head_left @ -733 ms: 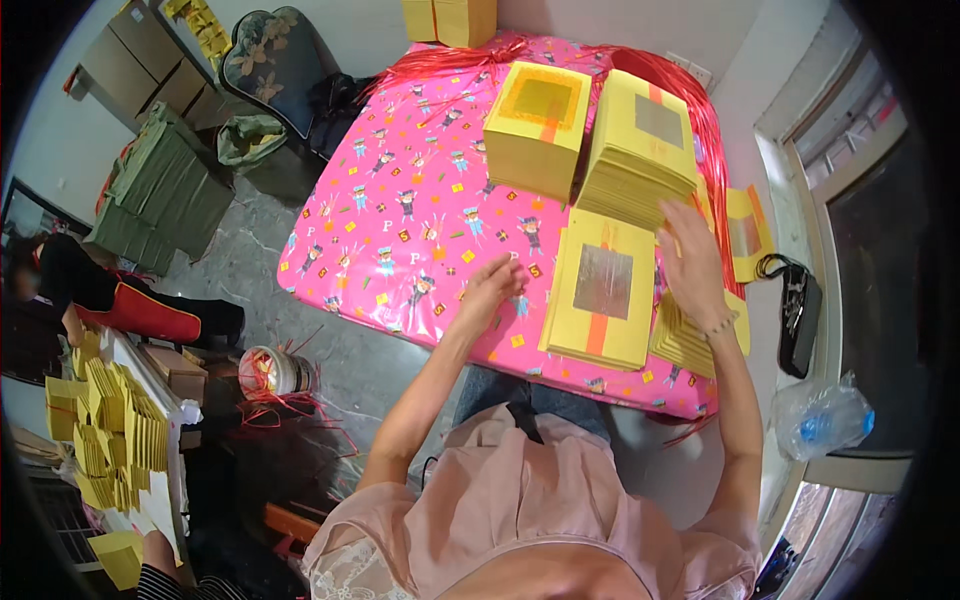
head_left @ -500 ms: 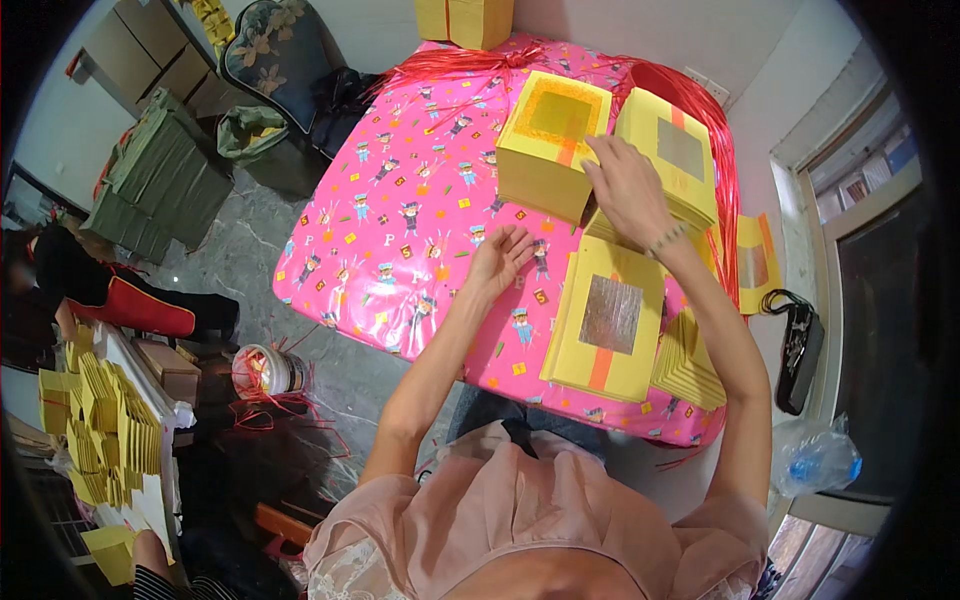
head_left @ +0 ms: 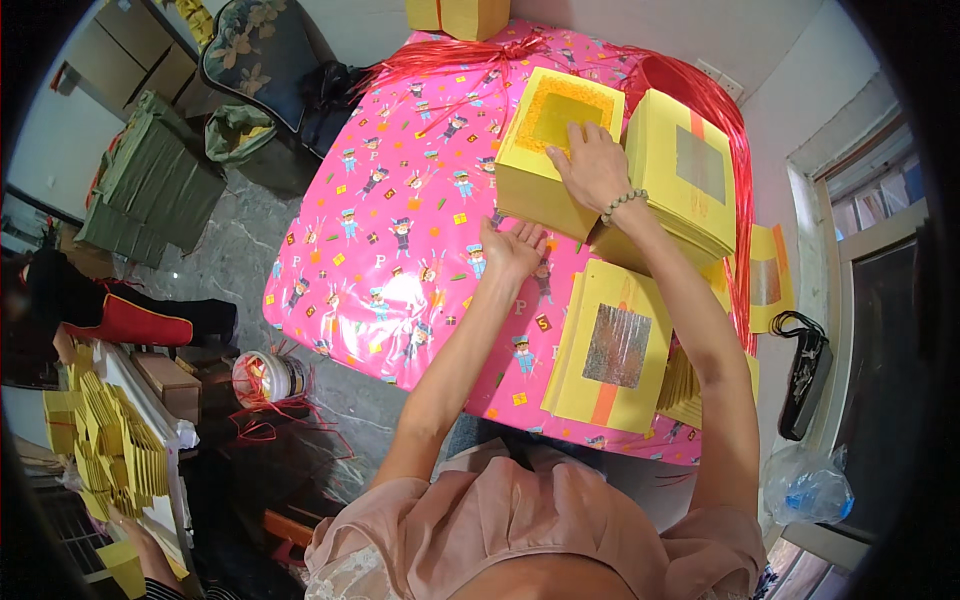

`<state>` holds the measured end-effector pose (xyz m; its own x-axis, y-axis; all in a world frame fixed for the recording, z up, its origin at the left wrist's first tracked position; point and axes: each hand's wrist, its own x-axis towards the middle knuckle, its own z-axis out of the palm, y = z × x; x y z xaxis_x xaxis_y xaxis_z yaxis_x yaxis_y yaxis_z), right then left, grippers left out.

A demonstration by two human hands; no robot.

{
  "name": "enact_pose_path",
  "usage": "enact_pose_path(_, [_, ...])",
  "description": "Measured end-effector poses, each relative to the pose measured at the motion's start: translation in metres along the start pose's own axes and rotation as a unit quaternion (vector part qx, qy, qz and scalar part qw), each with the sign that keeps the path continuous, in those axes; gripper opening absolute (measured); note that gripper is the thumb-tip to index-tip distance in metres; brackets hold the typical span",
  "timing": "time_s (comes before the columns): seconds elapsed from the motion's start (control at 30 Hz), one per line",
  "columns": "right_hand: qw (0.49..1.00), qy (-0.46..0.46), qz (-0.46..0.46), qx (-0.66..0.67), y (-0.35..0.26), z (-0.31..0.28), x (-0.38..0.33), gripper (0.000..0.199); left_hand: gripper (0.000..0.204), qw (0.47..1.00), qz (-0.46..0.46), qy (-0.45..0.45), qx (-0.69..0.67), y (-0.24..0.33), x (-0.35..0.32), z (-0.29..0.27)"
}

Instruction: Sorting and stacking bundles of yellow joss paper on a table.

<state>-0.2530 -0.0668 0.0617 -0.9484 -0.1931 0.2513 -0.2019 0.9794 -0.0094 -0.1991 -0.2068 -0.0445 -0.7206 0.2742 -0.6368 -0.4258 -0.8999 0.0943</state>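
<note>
A tall block of stacked yellow paper, with an orange-bordered gold square on top, stands on the pink table. My right hand, wearing a beaded bracelet, rests with fingers spread on the top sheet near its right edge. Palm up, my left hand lies just in front of the block's lower edge, fingers apart and holding nothing. Right of the block is another yellow paper stack with a silver square. Nearer to me lies a lower stack of yellow sheets, bearing a silver patch and an orange stripe.
Red plastic strands lie along the back and right side of the patterned tablecloth. Fanned yellow papers sit at the near right. At the lower left, another person's hand is beside folded yellow papers.
My right hand has moved left onto the top of the tall paper block. The left hand has shifted slightly right, its palm turned up more. The view has shifted a little.
</note>
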Motion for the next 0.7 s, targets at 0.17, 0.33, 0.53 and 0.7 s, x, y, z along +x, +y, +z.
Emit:
enact_pose_path(0.17, [1.0,-0.011,0.006,0.018,0.003,-0.001,0.002,0.059,0.094,0.999,0.013,0.049,0.014,-0.002,0.003,0.004])
enact_pose_path(0.33, [1.0,-0.005,0.002,0.022,0.006,-0.002,0.007,0.057,0.098,0.998,0.006,0.056,0.007,-0.001,0.002,0.007])
enact_pose_path(0.53, [0.999,-0.031,0.014,0.023,0.008,-0.007,0.014,0.06,0.089,0.998,-0.001,0.066,0.02,0.001,0.007,0.005])
enact_pose_path(0.7, [0.998,-0.04,0.023,0.033,0.008,-0.015,0.016,0.062,0.089,0.997,0.009,0.067,0.031,0.005,0.019,0.004])
